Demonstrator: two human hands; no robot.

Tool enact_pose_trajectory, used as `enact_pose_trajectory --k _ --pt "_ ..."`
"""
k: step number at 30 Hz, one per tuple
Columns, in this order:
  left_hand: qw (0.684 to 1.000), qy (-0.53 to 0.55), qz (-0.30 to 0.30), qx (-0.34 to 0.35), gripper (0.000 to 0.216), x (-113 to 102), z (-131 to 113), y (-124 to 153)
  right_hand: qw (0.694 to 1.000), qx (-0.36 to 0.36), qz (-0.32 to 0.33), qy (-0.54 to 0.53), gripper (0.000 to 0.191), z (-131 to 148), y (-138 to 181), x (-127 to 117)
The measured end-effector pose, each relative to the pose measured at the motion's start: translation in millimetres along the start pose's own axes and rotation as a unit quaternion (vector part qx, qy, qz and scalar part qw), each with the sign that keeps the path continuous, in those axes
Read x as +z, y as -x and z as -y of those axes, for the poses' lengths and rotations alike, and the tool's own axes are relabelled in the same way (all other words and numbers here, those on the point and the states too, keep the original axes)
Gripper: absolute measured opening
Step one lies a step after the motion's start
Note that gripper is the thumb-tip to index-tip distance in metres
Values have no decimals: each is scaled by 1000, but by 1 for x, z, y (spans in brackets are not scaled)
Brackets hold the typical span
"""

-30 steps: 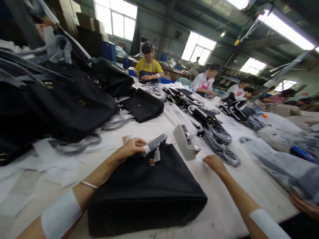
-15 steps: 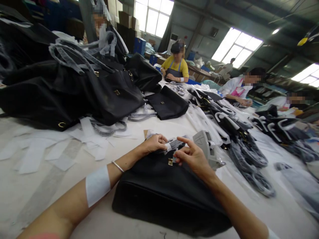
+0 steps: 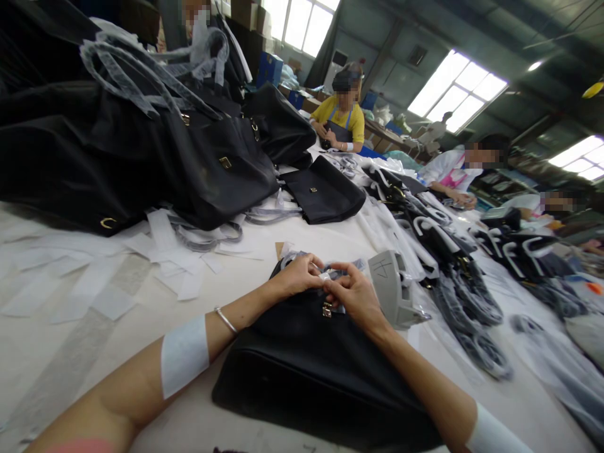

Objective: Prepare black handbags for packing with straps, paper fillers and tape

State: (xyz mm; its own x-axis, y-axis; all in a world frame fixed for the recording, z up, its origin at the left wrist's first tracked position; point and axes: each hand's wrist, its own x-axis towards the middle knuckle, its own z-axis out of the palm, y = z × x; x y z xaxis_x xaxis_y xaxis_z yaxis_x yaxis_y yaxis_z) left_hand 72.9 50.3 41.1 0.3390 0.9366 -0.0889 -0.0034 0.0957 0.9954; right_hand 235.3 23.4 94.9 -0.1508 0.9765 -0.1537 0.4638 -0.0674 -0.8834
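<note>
A black handbag (image 3: 311,371) lies on the white table in front of me, its base toward me and a gold clasp (image 3: 326,309) on its upper face. Over its far edge, my left hand (image 3: 299,275) is closed in a pinch on a small white strip (image 3: 324,277). The fingers of my right hand (image 3: 356,294) meet the same strip from the other side, also pinched. Clear-wrapped straps (image 3: 352,264) show just behind my fingers. Exactly how the strip sits against the straps is hidden by my fingertips.
A grey tape dispenser (image 3: 387,286) with a jagged tip stands right of the bag. Black bags (image 3: 198,157) are heaped at left, above loose white paper strips (image 3: 94,277). Wrapped straps (image 3: 467,308) lie at right. A person in yellow (image 3: 342,116) works across the table.
My right hand has moved left to my left hand, and its raised index finger has come down near the strip. The view has tilted slightly. The bag has stayed in place.
</note>
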Motion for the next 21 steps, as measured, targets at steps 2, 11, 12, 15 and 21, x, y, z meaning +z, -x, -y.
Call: enact_pose_trajectory --k 2,11,12,15,21 --pt "1000 -23 -11 6 47 1 -1 1 1000 9 -7 1 45 -5 -2 0" --pt "996 -85 -32 26 39 7 0 2 996 44 12 75 56 -20 -6 -6" --pt "996 -83 -27 19 41 5 -1 1 992 26 14 126 58 -22 -7 -9" --pt "998 -64 4 -6 48 0 -6 -1 941 -67 -18 332 59 -23 -8 -22" --pt "996 21 84 -11 49 -14 -34 -13 764 -329 -29 554 48 14 -3 -38"
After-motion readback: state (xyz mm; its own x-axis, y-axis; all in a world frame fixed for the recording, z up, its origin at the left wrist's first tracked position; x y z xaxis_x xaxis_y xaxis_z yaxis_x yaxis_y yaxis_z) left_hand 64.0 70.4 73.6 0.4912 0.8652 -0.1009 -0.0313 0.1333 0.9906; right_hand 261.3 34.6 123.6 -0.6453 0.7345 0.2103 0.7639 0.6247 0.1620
